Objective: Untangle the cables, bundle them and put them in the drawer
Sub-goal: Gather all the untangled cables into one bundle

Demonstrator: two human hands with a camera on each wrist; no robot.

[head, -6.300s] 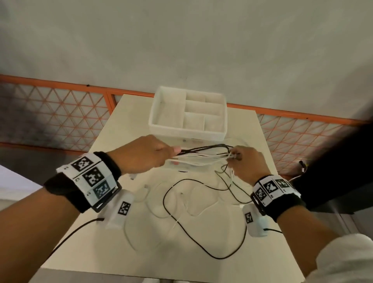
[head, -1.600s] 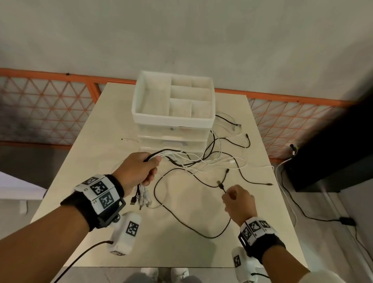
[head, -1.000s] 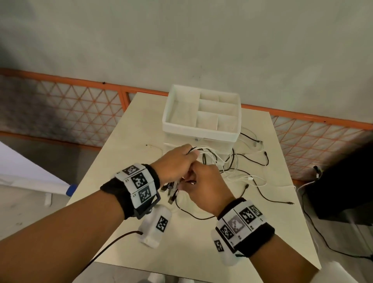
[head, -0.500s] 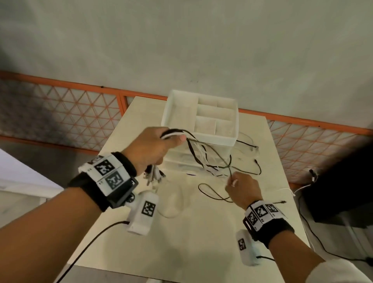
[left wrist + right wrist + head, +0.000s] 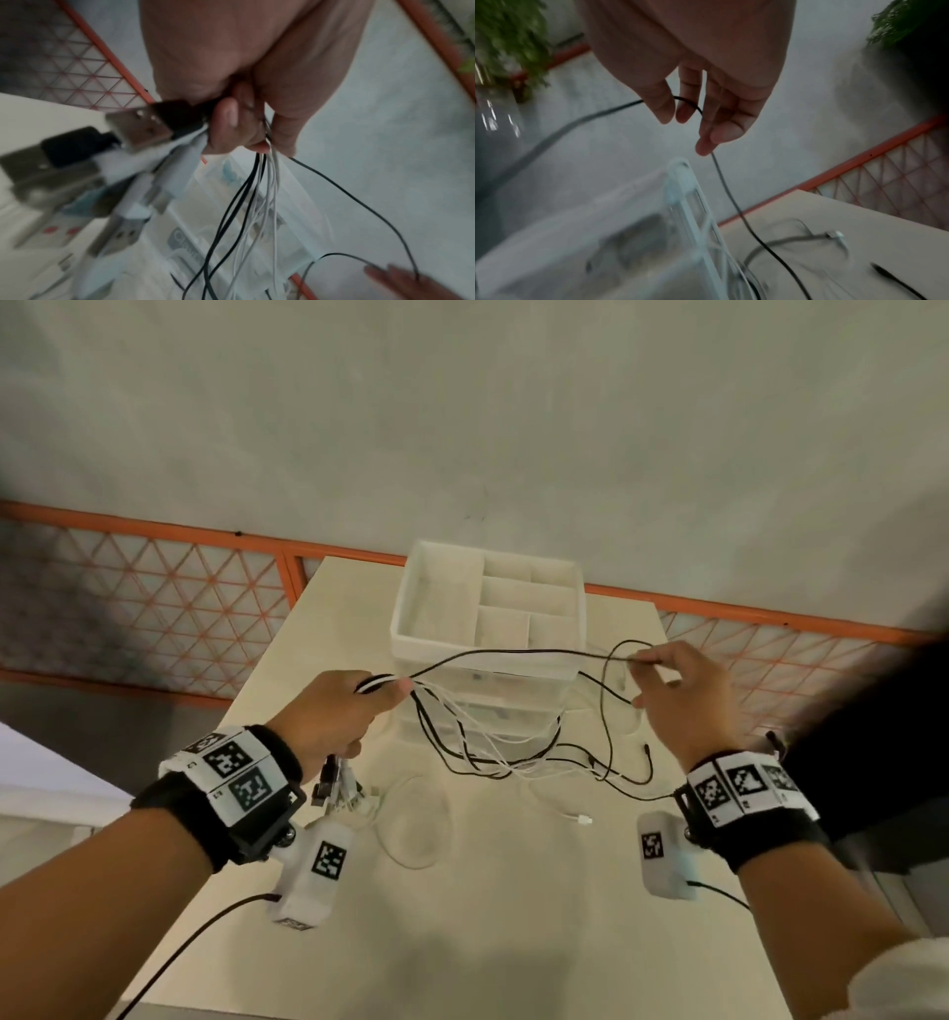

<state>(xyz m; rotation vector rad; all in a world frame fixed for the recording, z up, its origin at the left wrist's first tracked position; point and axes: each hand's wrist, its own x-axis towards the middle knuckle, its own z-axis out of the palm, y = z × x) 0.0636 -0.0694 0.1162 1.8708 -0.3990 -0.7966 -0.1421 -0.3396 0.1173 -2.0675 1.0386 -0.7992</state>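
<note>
My left hand (image 5: pixel 339 716) grips a bundle of black and white cables (image 5: pixel 493 752) raised above the table; their USB plugs (image 5: pixel 138 125) hang below my fist (image 5: pixel 239 121). My right hand (image 5: pixel 672 690) is lifted to the right and pinches one black cable (image 5: pixel 513 654) between thumb and fingers (image 5: pixel 680 109). That cable stretches from my left fist across the front of the white drawer unit (image 5: pixel 488 618). The other cable loops sag down onto the table in front of the drawers. A white cable (image 5: pixel 411 814) lies loose on the table.
The drawer unit's top tray has several empty compartments and stands at the far middle of the beige table (image 5: pixel 462 942). An orange lattice railing (image 5: pixel 154 598) runs behind the table. A dark object (image 5: pixel 873 737) is at the right edge.
My right hand has risen and moved right, pulling one black cable taut away from the bundle. My left hand has dropped a little, holding the same bundle.
</note>
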